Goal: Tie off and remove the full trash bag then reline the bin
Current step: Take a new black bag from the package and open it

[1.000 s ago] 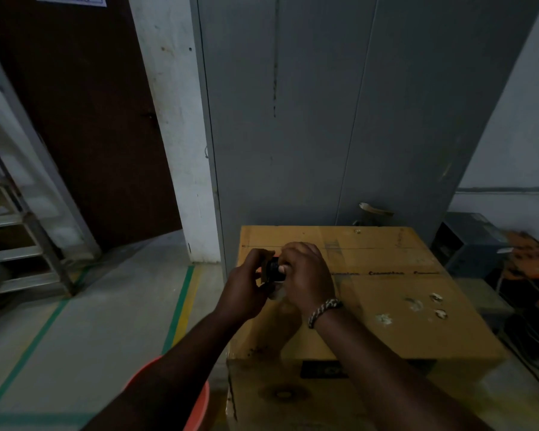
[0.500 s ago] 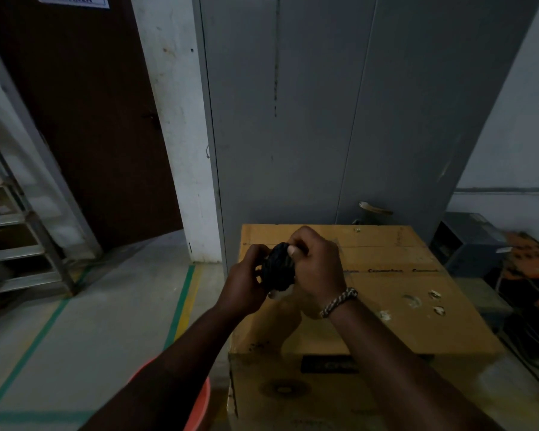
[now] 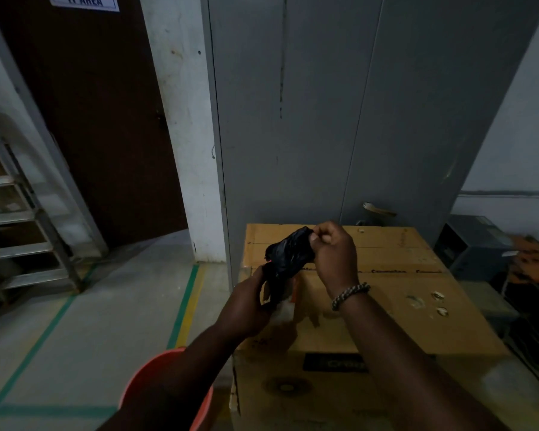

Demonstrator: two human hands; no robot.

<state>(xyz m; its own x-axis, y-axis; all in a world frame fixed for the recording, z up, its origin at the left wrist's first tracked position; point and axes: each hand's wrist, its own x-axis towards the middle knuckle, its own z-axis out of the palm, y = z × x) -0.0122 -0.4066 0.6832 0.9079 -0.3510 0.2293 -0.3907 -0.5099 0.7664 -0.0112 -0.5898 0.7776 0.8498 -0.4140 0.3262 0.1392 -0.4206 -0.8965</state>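
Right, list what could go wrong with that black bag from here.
The right hand only pinches an edge of the folded black bag; pulling hard against the left hand might tear it. The bag is held over the cardboard box, not the orange bin; if dropped, it would likely miss the bin.

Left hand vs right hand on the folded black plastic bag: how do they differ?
The left hand sits lower, gripping the bottom end of the folded black plastic bag; the right hand is higher, pinching its top corner. The right wrist wears a braided bracelet; the left wrist is bare. Both hold the same bag above the brown cardboard box.
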